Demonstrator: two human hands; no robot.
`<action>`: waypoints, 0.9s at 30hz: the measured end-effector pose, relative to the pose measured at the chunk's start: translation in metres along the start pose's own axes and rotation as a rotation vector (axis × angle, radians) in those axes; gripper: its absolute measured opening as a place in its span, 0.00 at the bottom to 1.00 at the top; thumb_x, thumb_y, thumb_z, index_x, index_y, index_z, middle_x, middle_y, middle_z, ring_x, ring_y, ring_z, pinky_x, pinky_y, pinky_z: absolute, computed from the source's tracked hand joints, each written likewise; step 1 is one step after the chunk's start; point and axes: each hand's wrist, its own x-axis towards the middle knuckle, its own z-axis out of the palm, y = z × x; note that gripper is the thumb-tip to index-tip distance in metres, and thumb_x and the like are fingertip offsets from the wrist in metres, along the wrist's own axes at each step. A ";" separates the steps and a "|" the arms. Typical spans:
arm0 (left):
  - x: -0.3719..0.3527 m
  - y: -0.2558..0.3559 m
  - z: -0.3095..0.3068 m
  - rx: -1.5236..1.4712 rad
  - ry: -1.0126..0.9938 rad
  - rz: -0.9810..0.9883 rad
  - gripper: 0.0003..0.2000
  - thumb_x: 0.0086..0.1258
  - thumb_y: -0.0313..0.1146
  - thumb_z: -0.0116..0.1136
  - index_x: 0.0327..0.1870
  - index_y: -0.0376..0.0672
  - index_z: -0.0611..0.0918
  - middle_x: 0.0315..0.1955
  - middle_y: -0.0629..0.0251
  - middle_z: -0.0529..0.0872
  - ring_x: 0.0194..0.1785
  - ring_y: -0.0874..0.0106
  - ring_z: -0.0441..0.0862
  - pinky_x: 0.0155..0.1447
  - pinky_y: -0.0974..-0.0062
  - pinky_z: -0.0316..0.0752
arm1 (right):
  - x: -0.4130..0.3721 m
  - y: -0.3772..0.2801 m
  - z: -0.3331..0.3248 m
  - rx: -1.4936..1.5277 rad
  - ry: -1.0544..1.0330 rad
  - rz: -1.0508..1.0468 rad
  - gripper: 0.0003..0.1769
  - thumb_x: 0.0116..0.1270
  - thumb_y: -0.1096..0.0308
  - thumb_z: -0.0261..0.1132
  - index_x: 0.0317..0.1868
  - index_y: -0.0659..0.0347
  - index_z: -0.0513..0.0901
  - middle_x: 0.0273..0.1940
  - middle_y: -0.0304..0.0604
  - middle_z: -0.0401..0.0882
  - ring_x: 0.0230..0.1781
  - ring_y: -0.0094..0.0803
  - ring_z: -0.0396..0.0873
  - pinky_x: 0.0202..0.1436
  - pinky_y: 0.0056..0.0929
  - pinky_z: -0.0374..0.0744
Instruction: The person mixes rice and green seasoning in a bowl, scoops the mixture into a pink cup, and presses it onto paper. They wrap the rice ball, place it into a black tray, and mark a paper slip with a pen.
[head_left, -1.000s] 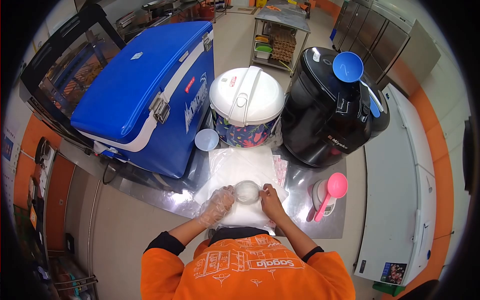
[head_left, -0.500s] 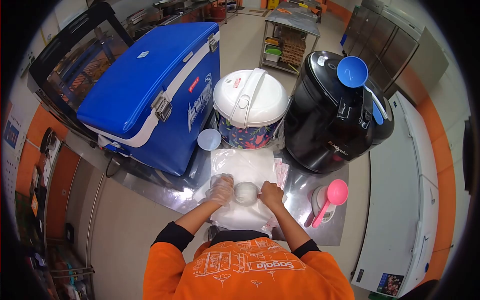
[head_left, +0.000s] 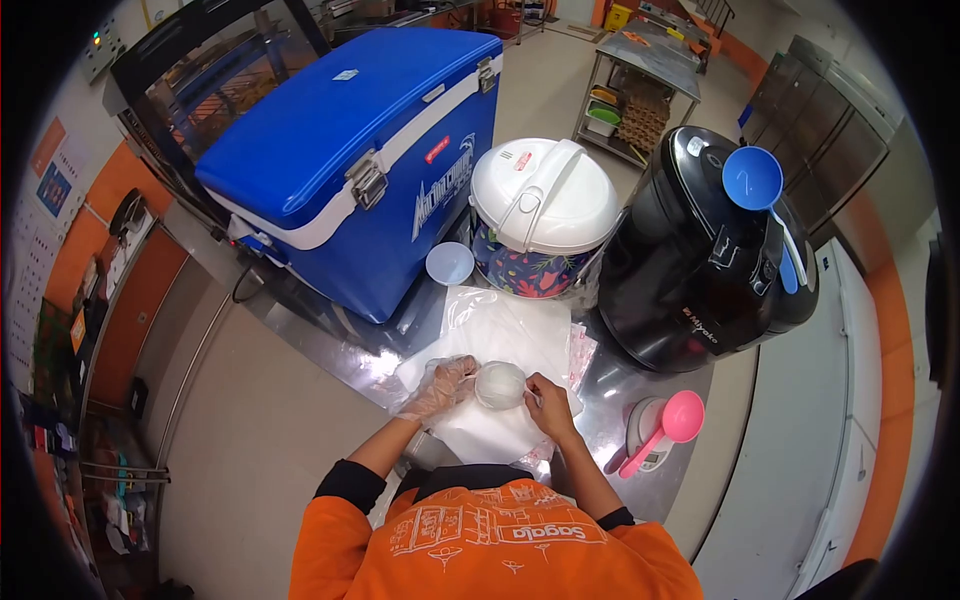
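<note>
Both hands have shifted at the white bundle since half a second ago: the gloved left hand [head_left: 440, 388], raised upright then, now lies lower and bent toward it, and the bare right hand [head_left: 548, 408] has turned from a fist to a pinch. Each seems to grip a twisted plastic end of the round white bundle [head_left: 499, 385], which sits between them on white sheets [head_left: 520, 320] over the metal table [head_left: 600, 430]. The bundle is nearly round, without a clear long axis; its drawn-out ends run left to right, dipping slightly rightward. The blue cooler [head_left: 340, 130], floral container [head_left: 545, 195] and black rice cooker [head_left: 690, 265] are lidded, so their contents are hidden. A blue ladle [head_left: 752, 178] rests on the cooker. What the pale blue bowl [head_left: 450, 268] holds, I cannot tell. A pink scoop [head_left: 683, 416] lies across the scale [head_left: 643, 418].
</note>
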 end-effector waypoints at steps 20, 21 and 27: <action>-0.226 0.061 -0.145 -1.255 0.980 -0.110 0.25 0.67 0.27 0.62 0.65 0.38 0.71 0.59 0.58 0.77 0.57 0.69 0.80 0.53 0.70 0.84 | 0.025 -0.257 0.174 0.437 0.138 -0.534 0.12 0.56 0.83 0.67 0.40 0.61 0.87 0.47 0.45 0.79 0.49 0.34 0.75 0.53 0.32 0.73; -0.241 0.054 -0.148 -1.234 1.072 -0.117 0.24 0.67 0.27 0.62 0.64 0.38 0.71 0.58 0.58 0.77 0.57 0.68 0.80 0.53 0.69 0.84 | 0.023 -0.266 0.198 0.470 0.056 -0.554 0.11 0.62 0.80 0.62 0.43 0.63 0.86 0.49 0.46 0.82 0.53 0.35 0.76 0.56 0.31 0.73; -0.335 0.029 -0.178 -1.028 1.444 -0.149 0.21 0.68 0.25 0.61 0.61 0.35 0.73 0.54 0.59 0.80 0.52 0.71 0.81 0.53 0.74 0.82 | -0.005 -0.310 0.329 1.370 -0.693 0.172 0.19 0.74 0.67 0.53 0.61 0.67 0.74 0.56 0.46 0.79 0.57 0.35 0.77 0.62 0.35 0.75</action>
